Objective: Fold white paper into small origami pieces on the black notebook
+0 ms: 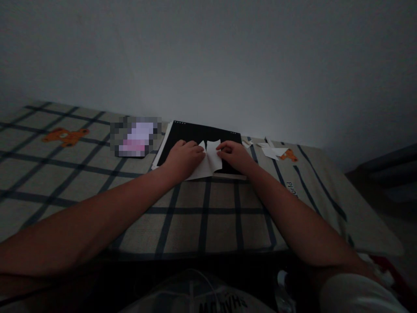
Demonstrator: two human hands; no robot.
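Observation:
A creased sheet of white paper (213, 157) rests over a black-covered notebook (198, 132), its near edge reaching past the cover's front. On the left part of the paper lies my left hand (185, 158), fingers bent and closed on it. My right hand (233, 154) grips the sheet's right edge between thumb and curled fingers. A fold or tear runs down the paper between the two hands; which one I cannot tell. White pages show along the notebook's left side.
Left of the notebook lies a phone-like device (137, 138), its screen blurred out. Torn or folded paper pieces (273, 151) lie to the right. A checked tablecloth (192, 217) with orange bear prints covers the table, which meets a wall (202, 65). A clear bottle (285, 291) is below the front edge.

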